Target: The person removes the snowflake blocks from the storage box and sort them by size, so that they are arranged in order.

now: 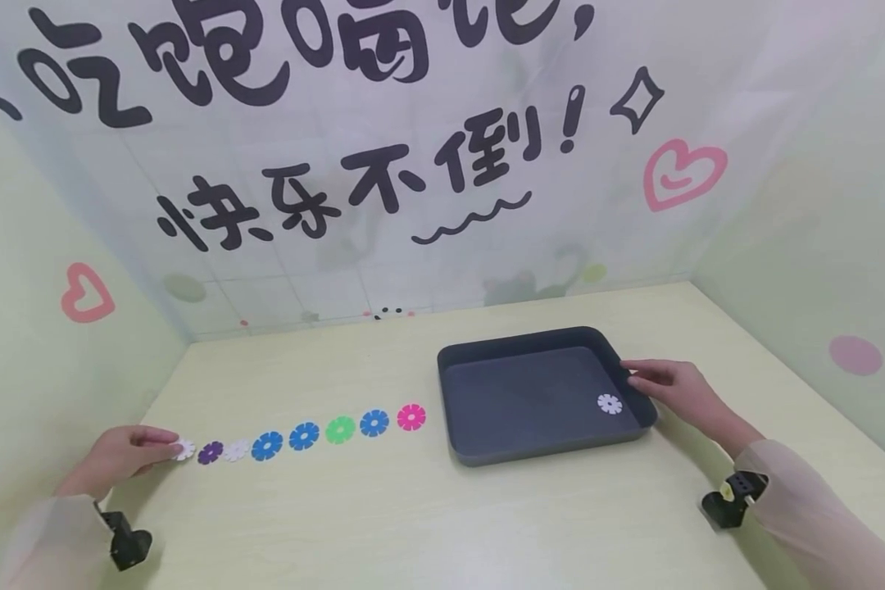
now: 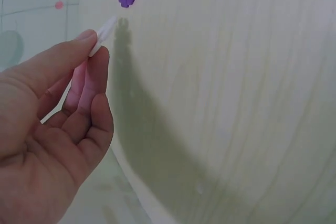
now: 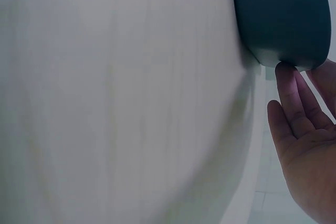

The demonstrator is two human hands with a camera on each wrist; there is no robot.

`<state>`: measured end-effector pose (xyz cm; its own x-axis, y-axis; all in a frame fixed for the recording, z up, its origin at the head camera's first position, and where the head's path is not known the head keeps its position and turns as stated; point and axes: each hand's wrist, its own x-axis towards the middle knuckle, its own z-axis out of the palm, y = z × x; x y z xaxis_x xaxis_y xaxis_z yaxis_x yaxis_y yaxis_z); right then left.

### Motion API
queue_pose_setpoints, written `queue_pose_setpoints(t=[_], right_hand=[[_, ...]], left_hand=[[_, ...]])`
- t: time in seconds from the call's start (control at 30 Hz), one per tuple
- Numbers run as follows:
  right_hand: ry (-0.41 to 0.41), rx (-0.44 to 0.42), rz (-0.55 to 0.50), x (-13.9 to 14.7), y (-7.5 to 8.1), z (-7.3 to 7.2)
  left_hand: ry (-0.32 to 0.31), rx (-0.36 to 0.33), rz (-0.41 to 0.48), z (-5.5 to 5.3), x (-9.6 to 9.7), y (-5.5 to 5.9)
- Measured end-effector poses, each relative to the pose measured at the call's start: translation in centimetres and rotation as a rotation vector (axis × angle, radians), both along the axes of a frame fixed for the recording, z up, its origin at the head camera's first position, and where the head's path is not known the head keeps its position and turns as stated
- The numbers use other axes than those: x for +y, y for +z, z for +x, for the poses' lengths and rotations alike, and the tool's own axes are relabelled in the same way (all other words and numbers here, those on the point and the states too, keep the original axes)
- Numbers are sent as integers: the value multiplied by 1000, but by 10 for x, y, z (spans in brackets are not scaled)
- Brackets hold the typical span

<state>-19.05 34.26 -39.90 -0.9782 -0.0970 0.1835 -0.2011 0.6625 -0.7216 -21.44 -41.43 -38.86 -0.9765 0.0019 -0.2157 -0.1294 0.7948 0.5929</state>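
Note:
My left hand (image 1: 121, 455) is at the left end of a row of flower-shaped notched discs and pinches a white notched disc (image 2: 105, 34) between thumb and fingertip. Seen edge-on in the left wrist view, that disc is tilted. Closest to it lies a purple disc (image 1: 210, 452), then a white disc (image 1: 237, 450), several blue ones such as this blue disc (image 1: 267, 446), a green disc (image 1: 340, 429) and a pink disc (image 1: 411, 417). At the right, my right hand (image 1: 682, 397) grips the right wall of a dark grey tray (image 1: 553, 449). Inside the tray lies another white disc (image 1: 610, 404).
The discs and tray rest on a pale wood-grain table (image 1: 383, 524). A printed backdrop (image 1: 413, 164) with black lettering closes off the far side, and light walls stand at left and right. The tray's raised rim is just right of the pink disc.

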Motion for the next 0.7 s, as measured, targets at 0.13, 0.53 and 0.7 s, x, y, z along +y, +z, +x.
queue_pose_setpoints(t=[0.13, 0.53, 0.7], right_hand=[[-2, -6, 2, 0, 0, 1], [-7, 5, 12, 1, 1, 0], [-7, -4, 9, 1, 0, 0]], left_hand=[[-3, 22, -28, -1, 2, -5], [14, 49, -76, -2, 12, -5], [-8, 37, -90, 0, 12, -5]])
